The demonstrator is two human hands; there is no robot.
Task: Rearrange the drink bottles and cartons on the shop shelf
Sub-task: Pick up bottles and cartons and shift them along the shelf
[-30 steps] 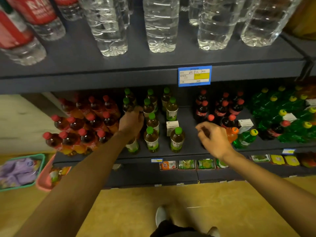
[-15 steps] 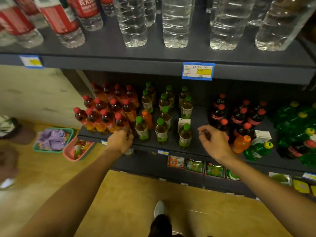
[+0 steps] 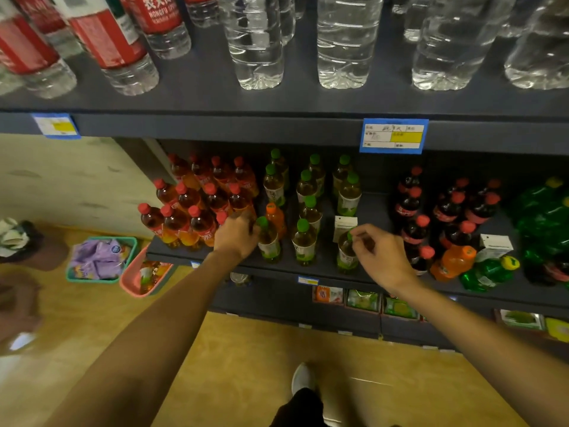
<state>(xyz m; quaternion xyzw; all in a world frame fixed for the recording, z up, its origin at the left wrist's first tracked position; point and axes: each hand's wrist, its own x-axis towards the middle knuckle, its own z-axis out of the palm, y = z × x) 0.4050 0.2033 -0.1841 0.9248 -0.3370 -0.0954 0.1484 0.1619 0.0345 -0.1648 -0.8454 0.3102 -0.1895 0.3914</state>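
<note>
- I am at the middle shelf (image 3: 215,266), tidying the front row of tea; my judgement is that this is the straightening step, with more of the shelf's rows still to sort.
- My left hand (image 3: 235,234) is at the join between the red-capped bottles (image 3: 175,223) and the green-capped bottles (image 3: 304,241). Its fingers curl forward against a red cap and beside the front-left green-capped bottle (image 3: 268,241), but I cannot tell whether they grip anything.
- My right hand (image 3: 380,252) pinches the cap of the front-right green-capped bottle (image 3: 347,255), thumb and fingertips closed on the top.
- An orange bottle (image 3: 275,218) stands among the green caps just behind my left hand; it looks misplaced, and another orange bottle (image 3: 452,261) leans among the dark cola bottles (image 3: 412,211) on the right.
- A small white carton (image 3: 345,226) stands just behind the bottle I pinch.
- The next move, I think, calls for lifting straight up by the cap, since neighbours stand close on every side.
- Both front bottles stand near the shelf lip, so any forward tug could tip them to the floor.
- Open room: a bare dark strip between the tea and the cola, and the upper shelf (image 3: 277,127) overhangs, limiting lift height.
</note>
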